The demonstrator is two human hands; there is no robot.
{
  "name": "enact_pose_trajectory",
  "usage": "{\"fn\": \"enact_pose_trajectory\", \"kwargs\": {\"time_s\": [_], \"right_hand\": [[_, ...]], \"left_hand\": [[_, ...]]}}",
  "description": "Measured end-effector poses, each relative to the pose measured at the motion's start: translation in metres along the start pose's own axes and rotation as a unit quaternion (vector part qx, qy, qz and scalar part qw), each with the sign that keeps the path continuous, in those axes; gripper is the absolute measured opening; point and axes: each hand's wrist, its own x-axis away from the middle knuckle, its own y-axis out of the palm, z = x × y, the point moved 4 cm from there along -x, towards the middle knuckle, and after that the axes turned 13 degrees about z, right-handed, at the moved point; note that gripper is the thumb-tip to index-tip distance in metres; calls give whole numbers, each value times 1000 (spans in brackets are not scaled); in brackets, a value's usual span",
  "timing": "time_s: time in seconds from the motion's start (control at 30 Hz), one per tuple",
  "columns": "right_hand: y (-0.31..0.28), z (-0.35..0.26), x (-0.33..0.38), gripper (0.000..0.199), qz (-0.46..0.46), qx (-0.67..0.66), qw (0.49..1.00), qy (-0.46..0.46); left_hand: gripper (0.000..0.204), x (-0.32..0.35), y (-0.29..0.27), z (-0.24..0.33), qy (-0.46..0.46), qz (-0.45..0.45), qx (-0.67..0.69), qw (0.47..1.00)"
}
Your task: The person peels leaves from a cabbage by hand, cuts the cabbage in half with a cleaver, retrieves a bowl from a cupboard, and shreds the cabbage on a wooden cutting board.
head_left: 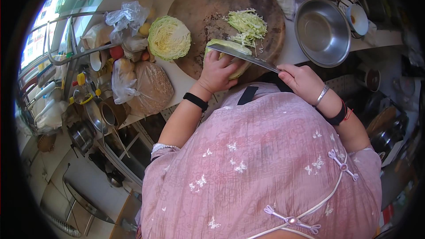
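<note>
While the round wooden chopping board is taken as the landmark, the scene can be read from its left side across. Well left of the board, plastic bags and a brown sack are crowded on the desk, probably pushed aside to keep the board free. On the board's left rim a halved cabbage is laid cut face up, seemingly in reserve. At the board's near edge a cabbage wedge is pressed down by the left hand, the grip curled closed over it, apparently to steady it. Across the wedge a long knife is laid; its handle is wrapped shut in the right hand, just off the board's near right edge. Beyond the blade, toward the board's centre, shredded cabbage is heaped. Right of the board an empty steel bowl is set close by.
</note>
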Motion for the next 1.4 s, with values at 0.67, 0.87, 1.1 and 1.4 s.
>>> {"fn": "enact_pose_trajectory", "kwargs": {"time_s": [0.67,0.87,1.1,1.4], "right_hand": [[46,23,-36,38,1,-21,1000,17],[51,35,-33,38,31,-27,999,22],[57,41,-36,38,31,-30,999,25],[59,52,-57,36,61,-73,995,8]], "left_hand": [[67,-1,1,-6,-25,-5,14,1000],[66,-5,-1,-5,-19,-12,20,1000],[70,-4,-1,-5,-21,-8,27,999],[69,-7,-3,-4,-15,-3,29,999]]}}
